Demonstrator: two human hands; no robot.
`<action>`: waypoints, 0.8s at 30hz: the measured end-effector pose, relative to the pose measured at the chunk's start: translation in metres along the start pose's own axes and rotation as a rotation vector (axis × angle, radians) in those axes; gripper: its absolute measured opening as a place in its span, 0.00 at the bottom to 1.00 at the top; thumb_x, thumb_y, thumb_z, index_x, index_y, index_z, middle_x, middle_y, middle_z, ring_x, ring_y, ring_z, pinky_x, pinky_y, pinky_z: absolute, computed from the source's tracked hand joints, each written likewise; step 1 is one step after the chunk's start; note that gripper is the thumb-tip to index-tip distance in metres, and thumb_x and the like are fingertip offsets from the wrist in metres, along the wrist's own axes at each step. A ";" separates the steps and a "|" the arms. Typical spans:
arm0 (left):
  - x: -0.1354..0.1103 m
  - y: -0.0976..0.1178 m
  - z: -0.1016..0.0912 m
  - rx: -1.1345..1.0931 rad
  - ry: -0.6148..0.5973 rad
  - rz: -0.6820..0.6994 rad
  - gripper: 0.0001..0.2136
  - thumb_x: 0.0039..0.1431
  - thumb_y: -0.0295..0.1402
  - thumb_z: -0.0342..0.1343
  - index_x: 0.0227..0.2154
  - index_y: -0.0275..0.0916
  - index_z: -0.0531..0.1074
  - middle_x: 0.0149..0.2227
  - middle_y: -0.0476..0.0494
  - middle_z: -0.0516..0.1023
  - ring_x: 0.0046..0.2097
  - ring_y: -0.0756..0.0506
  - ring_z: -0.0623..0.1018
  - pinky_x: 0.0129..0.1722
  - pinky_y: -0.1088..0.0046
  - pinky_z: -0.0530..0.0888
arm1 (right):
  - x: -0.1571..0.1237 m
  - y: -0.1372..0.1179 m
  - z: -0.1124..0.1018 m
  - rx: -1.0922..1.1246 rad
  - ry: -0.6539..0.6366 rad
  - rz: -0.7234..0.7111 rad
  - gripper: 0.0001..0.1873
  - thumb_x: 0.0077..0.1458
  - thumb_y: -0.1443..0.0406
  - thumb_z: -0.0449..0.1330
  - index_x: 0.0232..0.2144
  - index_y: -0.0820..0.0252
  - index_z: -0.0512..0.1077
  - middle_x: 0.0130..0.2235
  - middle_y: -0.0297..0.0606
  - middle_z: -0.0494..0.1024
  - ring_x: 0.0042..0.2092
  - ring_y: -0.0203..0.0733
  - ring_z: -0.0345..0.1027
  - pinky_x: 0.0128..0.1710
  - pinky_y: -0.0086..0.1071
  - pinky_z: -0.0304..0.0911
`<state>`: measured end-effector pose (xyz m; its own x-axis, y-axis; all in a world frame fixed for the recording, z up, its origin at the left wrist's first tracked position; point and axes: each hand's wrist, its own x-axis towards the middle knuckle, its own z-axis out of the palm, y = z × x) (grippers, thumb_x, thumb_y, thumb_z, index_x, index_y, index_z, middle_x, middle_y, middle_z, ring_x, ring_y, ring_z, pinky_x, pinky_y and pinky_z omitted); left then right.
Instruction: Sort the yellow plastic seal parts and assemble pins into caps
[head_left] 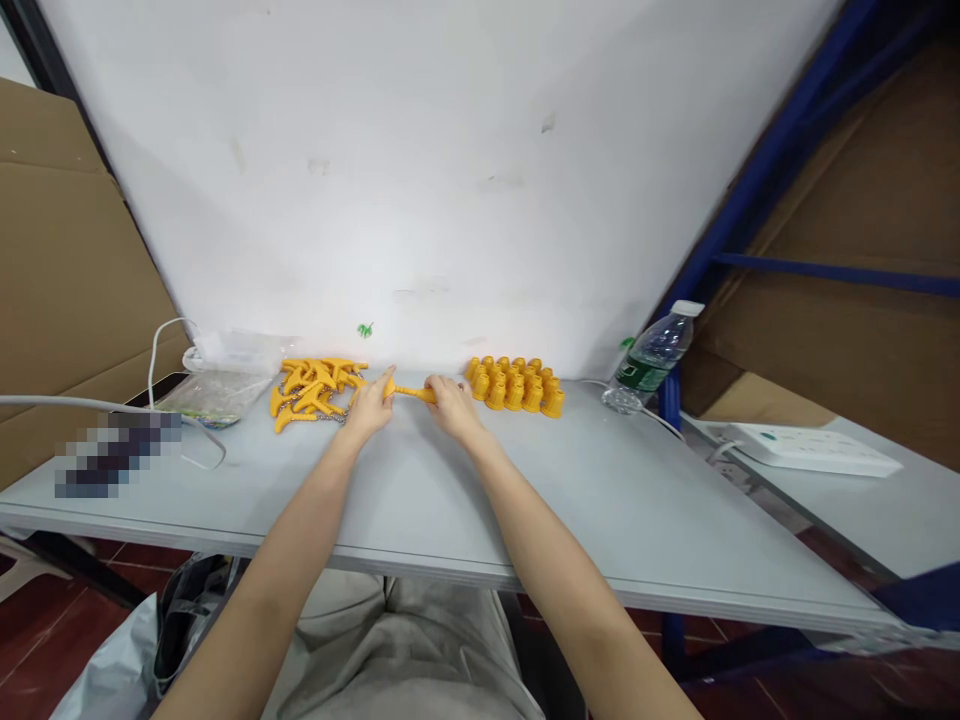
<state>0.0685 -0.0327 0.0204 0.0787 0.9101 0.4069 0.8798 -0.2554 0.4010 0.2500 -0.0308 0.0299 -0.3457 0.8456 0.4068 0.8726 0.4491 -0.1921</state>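
The rod [411, 391] is located just above the table [420, 500], between the two hands, in the gap between the pile on the left and the cups on the right. Whether it touches the table surface cannot be determined.

Appearance of the rod: solid yellow-orange, slim along the exposed middle section, with slight ridges or steps along its length. It lies roughly horizontal, crosswise to the person. The section at the left hand broadens; the section at the right hand is also thicker. Both ends are partly covered by fingers, so their full shape cannot be read.

Left hand [370, 406]: fingers closed on the left end of the rod. Right hand [453, 405]: fingers closed on the right end. The hands are near each other, with the middle of the rod exposed between them.

Left of the left hand, a pile of curved pieces [319, 383] in the same yellow-orange lies in loose, overlapping order. Metal ball chains [335, 412] show among them.

Right of the right hand, the cups [514, 387] stand in close rows. Each is yellow-orange, narrower at the top and wider at the base. A bottle [652, 358] with a white cap leans farther right.
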 end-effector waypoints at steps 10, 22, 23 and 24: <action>0.001 -0.004 0.002 -0.001 0.042 -0.020 0.23 0.59 0.24 0.49 0.58 0.41 0.67 0.45 0.37 0.79 0.48 0.40 0.78 0.51 0.63 0.72 | 0.000 -0.001 0.003 -0.012 -0.048 0.010 0.12 0.62 0.65 0.50 0.45 0.59 0.70 0.46 0.49 0.78 0.48 0.53 0.67 0.51 0.45 0.49; 0.003 -0.005 -0.004 0.002 0.071 -0.261 0.14 0.60 0.34 0.50 0.48 0.42 0.72 0.35 0.42 0.80 0.41 0.40 0.79 0.41 0.66 0.72 | 0.000 0.043 0.001 0.004 0.228 0.438 0.14 0.59 0.64 0.52 0.45 0.64 0.70 0.48 0.56 0.73 0.52 0.59 0.63 0.48 0.46 0.53; 0.003 -0.004 -0.005 0.008 0.069 -0.276 0.13 0.60 0.34 0.51 0.47 0.43 0.73 0.34 0.43 0.80 0.42 0.40 0.79 0.41 0.66 0.72 | 0.000 0.048 0.003 0.028 0.218 0.471 0.14 0.59 0.64 0.52 0.44 0.64 0.70 0.48 0.56 0.73 0.52 0.59 0.63 0.48 0.47 0.54; 0.003 -0.003 -0.005 0.013 0.068 -0.289 0.13 0.59 0.34 0.51 0.46 0.43 0.73 0.34 0.43 0.80 0.42 0.40 0.79 0.41 0.66 0.72 | -0.001 0.054 0.006 0.057 0.209 0.501 0.14 0.58 0.64 0.52 0.44 0.64 0.70 0.47 0.56 0.73 0.52 0.59 0.64 0.49 0.47 0.54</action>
<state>0.0632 -0.0309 0.0246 -0.2068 0.9205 0.3316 0.8673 0.0156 0.4976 0.2953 -0.0052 0.0138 0.1888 0.8872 0.4210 0.8907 0.0258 -0.4538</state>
